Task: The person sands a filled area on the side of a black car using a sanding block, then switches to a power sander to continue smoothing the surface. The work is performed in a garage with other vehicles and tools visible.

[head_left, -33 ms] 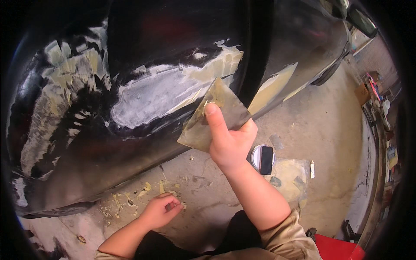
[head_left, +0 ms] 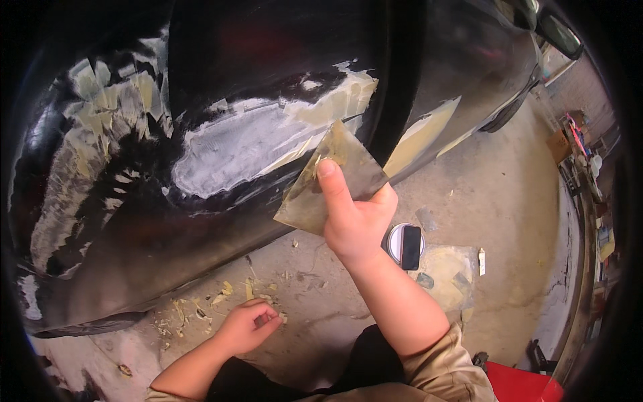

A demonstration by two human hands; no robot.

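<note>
A thin, four-cornered plate (head_left: 305,197), cloudy grey-brown and smeared with pale yellow, stands tilted in front of the dark, glossy side of a car (head_left: 268,47). Whether it touches the car cannot be told. The right hand (head_left: 360,222) pinches it, thumb flat on the near face, the other fingers mostly hidden behind. Just behind the plate, the car carries a long patch of filler (head_left: 231,151), chalky white and smooth at its left, yellowish and ridged at its right. Toward the car's left end spreads a second, rougher patch (head_left: 87,157) in streaky layers; a wedge of cream filler (head_left: 422,137) marks the panel toward the mirror (head_left: 559,35).

The left hand (head_left: 253,326) hangs low before the car, fingers loosely curled; whether their tips meet the thumb cannot be told. Near it, crumbly yellowish flakes (head_left: 224,293) litter the concrete below the car's lower edge. On the floor to the car's right, a dark-screened phone (head_left: 412,248) lies over a round, pale-rimmed lid (head_left: 394,242), beside a stained flat sheet (head_left: 445,258) and a slim white tube (head_left: 481,262) whose print is too small to tell.
</note>
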